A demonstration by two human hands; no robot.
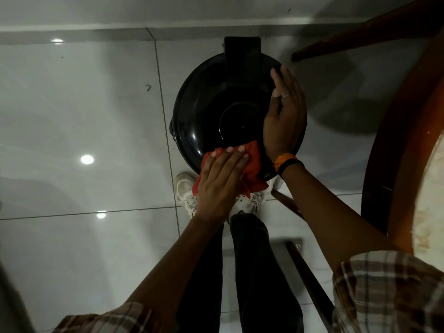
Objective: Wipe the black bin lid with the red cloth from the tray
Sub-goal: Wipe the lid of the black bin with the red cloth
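Observation:
The round black bin lid (216, 109) faces up at me from the floor, glossy, with a raised hinge block at its far edge. My left hand (219, 179) lies flat on the red cloth (252, 169) and presses it against the lid's near rim. The cloth bunches out beneath my palm and hangs over the rim. My right hand (283, 116) rests with fingers together along the lid's right side, steadying it. An orange band and a black band circle that wrist.
A round wooden table (403, 145) with dark legs stands close on the right. A wall skirting (96, 32) runs behind the bin. White shoes (186, 195) sit just below the lid on glossy grey floor tiles (84, 116).

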